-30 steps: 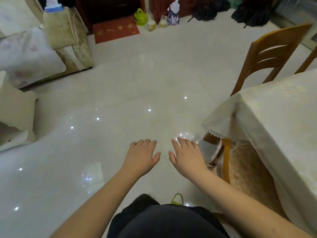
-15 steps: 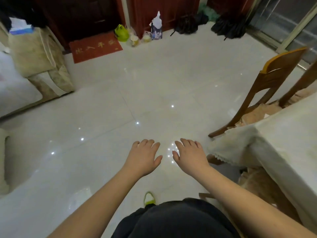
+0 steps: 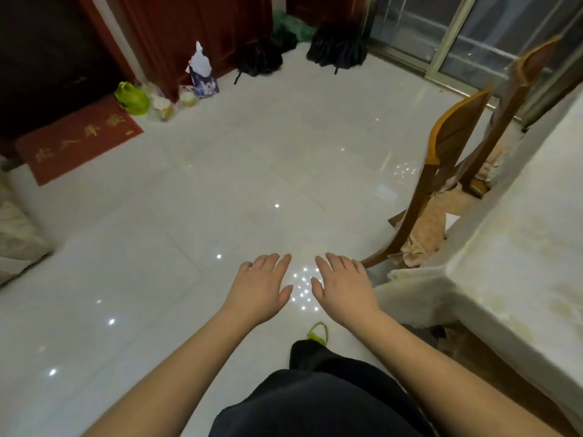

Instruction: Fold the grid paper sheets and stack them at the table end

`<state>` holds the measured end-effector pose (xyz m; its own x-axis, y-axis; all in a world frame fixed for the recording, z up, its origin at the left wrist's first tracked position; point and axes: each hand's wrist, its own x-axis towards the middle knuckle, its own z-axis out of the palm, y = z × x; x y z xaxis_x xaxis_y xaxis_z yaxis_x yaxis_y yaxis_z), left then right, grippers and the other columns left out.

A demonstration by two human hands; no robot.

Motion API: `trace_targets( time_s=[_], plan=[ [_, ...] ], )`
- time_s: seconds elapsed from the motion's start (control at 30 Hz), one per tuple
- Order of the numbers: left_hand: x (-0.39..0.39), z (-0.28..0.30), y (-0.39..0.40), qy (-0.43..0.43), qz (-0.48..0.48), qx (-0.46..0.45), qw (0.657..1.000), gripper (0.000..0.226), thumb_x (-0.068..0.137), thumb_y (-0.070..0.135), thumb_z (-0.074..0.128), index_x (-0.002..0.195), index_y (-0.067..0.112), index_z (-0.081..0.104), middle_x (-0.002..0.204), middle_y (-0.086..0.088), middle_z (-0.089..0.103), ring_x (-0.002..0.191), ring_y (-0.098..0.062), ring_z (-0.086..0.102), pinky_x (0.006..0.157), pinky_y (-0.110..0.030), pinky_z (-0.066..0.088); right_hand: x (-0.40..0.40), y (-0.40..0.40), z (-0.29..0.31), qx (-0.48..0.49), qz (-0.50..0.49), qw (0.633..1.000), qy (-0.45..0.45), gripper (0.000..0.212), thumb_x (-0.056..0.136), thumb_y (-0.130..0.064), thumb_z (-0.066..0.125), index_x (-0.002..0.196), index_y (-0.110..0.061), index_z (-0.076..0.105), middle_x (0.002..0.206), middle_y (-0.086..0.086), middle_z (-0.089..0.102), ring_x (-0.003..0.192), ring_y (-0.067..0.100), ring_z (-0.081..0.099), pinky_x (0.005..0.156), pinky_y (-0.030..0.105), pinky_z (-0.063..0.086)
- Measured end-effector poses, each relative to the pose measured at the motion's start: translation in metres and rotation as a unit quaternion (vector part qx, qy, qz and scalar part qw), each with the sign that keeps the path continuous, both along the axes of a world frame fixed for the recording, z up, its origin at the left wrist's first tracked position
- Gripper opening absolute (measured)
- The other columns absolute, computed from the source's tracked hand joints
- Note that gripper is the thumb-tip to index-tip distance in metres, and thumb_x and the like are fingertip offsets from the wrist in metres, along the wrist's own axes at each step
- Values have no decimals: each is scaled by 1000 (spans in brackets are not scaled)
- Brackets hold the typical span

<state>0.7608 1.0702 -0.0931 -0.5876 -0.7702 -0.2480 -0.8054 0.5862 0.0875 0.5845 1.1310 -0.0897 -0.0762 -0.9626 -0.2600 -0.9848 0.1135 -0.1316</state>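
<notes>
My left hand [image 3: 260, 287] and my right hand [image 3: 342, 287] are held out side by side, palms down, above the glossy white floor. Both are empty, with the fingers stretched flat and slightly apart. A table under a cream cloth [image 3: 517, 279] fills the right edge, its near corner just right of my right hand. No grid paper sheets show anywhere in view.
Two wooden chairs [image 3: 448, 159] stand against the table on the right. A red doormat [image 3: 79, 140], a green bag [image 3: 131, 99] and other bags line the far wall. Dark folded umbrellas [image 3: 337, 48] lie by the glass door. A cushioned seat edge [image 3: 15, 234] is at left.
The view has swung to the right and upward: the sofa slid out at left, the glass door and a second chair came in. My hands kept the same flat pose.
</notes>
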Motion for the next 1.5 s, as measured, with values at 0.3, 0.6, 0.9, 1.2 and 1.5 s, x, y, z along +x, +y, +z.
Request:
trace_targets(
  time_s=[0.3, 0.6, 0.9, 1.2, 1.5],
  plan=[
    [-80, 7, -147, 6, -50, -5, 999, 65, 97, 49, 33, 153, 20, 15, 151, -2, 35, 136, -22, 35, 106, -39, 31, -70, -142, 11, -3, -18, 1000, 12, 56, 100, -45, 31, 148, -18, 31, 151, 8, 38, 136, 27, 37, 114, 43, 23],
    [-107, -17, -312, 9, -85, 4, 996, 67, 98, 48, 33, 154, 18, 10, 148, -2, 38, 133, -21, 38, 103, -37, 34, -96, -286, -7, 9, -67, 998, 18, 56, 99, -45, 31, 147, -16, 35, 140, 8, 50, 126, 27, 48, 108, 40, 31],
    [-143, -5, -473, 3, -164, -5, 986, 72, 96, 48, 37, 154, 13, 12, 143, -6, 48, 128, -23, 47, 99, -39, 41, -117, -420, 3, -9, -145, 988, 46, 57, 96, -44, 40, 146, -16, 37, 128, 8, 59, 116, 27, 55, 102, 41, 39],
    [-258, -18, -553, -5, -282, -1, 959, 69, 85, 49, 53, 142, 12, 44, 117, -3, 67, 103, -21, 64, 78, -37, 52, -204, -481, -6, -4, -246, 968, 39, 57, 94, -44, 41, 144, -17, 42, 122, 7, 62, 111, 26, 58, 99, 41, 42],
    [-415, -7, -618, -39, -375, -5, 926, 70, 94, 50, 20, 154, 14, 13, 142, -4, 45, 129, -22, 44, 98, -38, 39, -334, -525, -18, -19, -337, 941, 3, 57, 97, -42, 33, 148, -16, 33, 129, 8, 57, 118, 27, 53, 104, 41, 37]
  ],
)
